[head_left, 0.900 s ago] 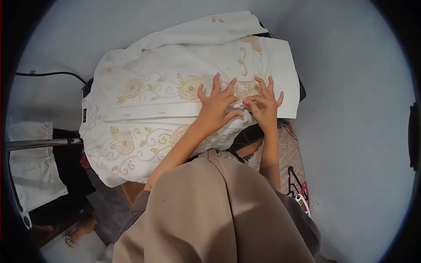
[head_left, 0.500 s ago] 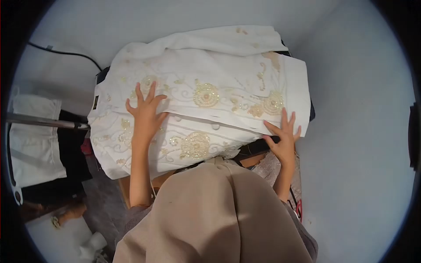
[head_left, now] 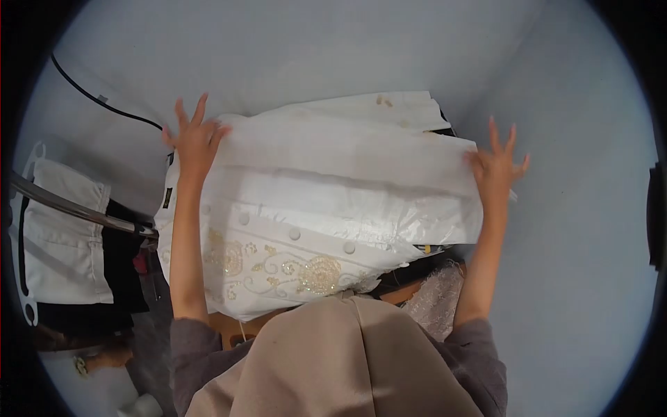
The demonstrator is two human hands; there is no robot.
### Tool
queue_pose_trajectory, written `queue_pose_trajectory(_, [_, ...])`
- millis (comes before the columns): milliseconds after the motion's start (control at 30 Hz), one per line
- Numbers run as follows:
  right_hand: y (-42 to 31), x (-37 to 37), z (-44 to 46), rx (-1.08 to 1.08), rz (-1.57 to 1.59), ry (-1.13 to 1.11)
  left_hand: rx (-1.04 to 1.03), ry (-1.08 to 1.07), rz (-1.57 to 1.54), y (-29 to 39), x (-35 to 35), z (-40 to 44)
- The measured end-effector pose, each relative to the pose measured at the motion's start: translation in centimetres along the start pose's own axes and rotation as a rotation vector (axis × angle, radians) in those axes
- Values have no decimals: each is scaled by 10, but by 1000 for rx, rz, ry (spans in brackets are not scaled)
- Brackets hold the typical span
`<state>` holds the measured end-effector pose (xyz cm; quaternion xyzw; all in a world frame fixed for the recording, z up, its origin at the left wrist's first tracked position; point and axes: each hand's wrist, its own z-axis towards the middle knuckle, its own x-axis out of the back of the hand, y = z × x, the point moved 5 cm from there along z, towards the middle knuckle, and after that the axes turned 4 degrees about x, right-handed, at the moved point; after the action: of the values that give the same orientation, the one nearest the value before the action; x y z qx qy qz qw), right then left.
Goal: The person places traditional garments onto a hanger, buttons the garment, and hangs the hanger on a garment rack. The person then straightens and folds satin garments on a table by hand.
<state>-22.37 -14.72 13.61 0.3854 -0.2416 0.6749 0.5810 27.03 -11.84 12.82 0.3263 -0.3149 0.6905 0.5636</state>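
Note:
A white buttoned jacket (head_left: 319, 274) with gold beaded flowers lies across a support in front of me. Its upper front panel is turned back, so the plain, shiny inside (head_left: 326, 201) shows and the panel's beadwork is hidden. At the panel's left end, my left hand (head_left: 194, 139) pinches the edge between thumb and finger while its other fingers spread upward. My right hand (head_left: 495, 170) grips the far right end in a similar way, slightly blurred. One sleeve (head_left: 389, 108) stretches along the back. Round covered buttons (head_left: 294, 233) run along the lower panel.
On the left, a metal rail (head_left: 76, 205) carries a white garment (head_left: 66, 236) on a hanger, with black cloth (head_left: 125, 264) behind. A black cable (head_left: 104, 101) runs down the grey wall (head_left: 333, 48). Sparkly greyish fabric (head_left: 434, 299) lies below, near my right forearm.
Both hands have moved up and apart, lifting and turning back the upper front panel. Its beaded face has gone from view and its inside now shows. My head view has shifted slightly.

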Motion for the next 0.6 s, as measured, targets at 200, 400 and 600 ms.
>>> queue_pose_trajectory(200, [-55,-73,99,-160,-48,112,95,99,104,60,-57,56])
queue_pose_trajectory(400, [-176,-127,56,120,304,-221,-54,-126,3,114,-103,-18])
queue_pose_trajectory(600, [1,-187,32,-451,55,-630,119,-287,-123,49,-110,-46])
